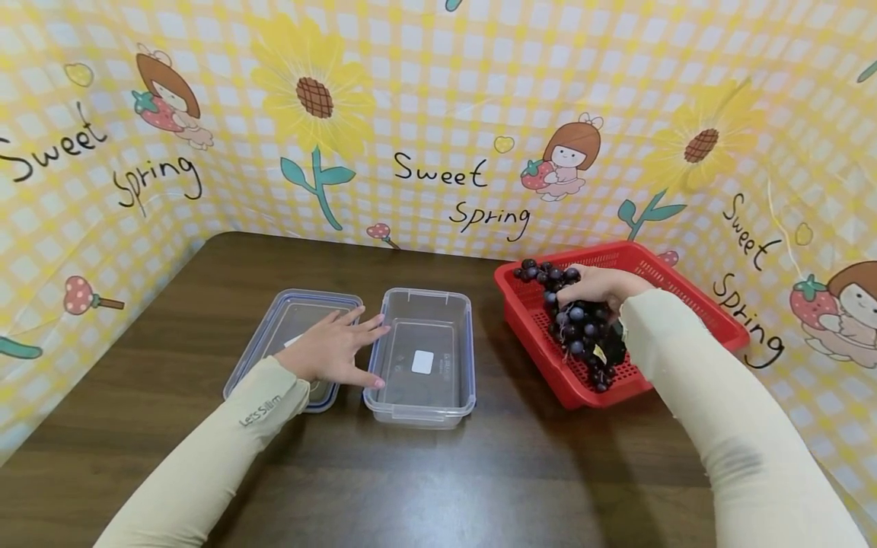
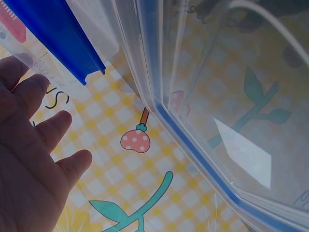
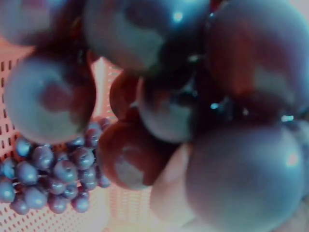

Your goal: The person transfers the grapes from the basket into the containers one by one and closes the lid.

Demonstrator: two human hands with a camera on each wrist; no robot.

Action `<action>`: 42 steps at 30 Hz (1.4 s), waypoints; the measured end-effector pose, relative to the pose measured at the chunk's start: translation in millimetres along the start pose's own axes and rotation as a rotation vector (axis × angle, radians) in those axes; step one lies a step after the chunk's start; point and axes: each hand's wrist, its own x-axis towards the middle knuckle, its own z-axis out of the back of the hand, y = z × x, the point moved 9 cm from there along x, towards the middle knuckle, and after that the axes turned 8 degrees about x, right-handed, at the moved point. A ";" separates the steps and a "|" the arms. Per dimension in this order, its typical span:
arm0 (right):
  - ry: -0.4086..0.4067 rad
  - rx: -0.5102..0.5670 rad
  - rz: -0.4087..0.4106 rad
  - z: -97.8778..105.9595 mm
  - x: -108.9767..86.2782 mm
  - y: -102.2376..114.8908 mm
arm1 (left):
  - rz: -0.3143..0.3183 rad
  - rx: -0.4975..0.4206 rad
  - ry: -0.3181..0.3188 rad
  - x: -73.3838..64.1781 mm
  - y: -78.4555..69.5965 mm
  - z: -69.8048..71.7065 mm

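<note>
My right hand [image 1: 596, 288] grips a bunch of dark grapes [image 1: 578, 331] inside the red plastic basket [image 1: 534, 339]. Seen close up in the right wrist view, these grapes [image 3: 241, 174] partly cover the fingers, and a second grape bunch [image 3: 53, 169] lies on the basket's perforated floor. With spread fingers, my left hand [image 1: 329, 350] reaches across a blue-edged clear lid [image 1: 269, 323], its fingertips at the left rim of a clear plastic box [image 1: 425, 396]. That box stands uncovered, with a white label on its base.
All of this stands on a dark wooden table [image 1: 411, 479]. A yellow checked cloth [image 1: 438, 99] printed with flowers and figures rises behind the table and along both sides. The basket is at the table's right, apart from the box.
</note>
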 end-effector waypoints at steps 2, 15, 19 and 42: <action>-0.001 0.000 -0.002 0.5 -2.9 6.2 | 0.003 -0.001 0.003 -0.1 0.0 -0.2; 0.029 -0.029 0.061 -22.3 -3.2 55.5 | 0.006 0.001 -0.009 -0.9 -0.5 3.0; 0.051 -0.007 0.070 -45.5 4.6 71.5 | 0.009 0.000 -0.010 -1.4 0.8 2.5; 0.010 0.391 0.197 -153.9 52.0 101.0 | -0.039 -0.035 0.023 -0.2 -2.1 -3.0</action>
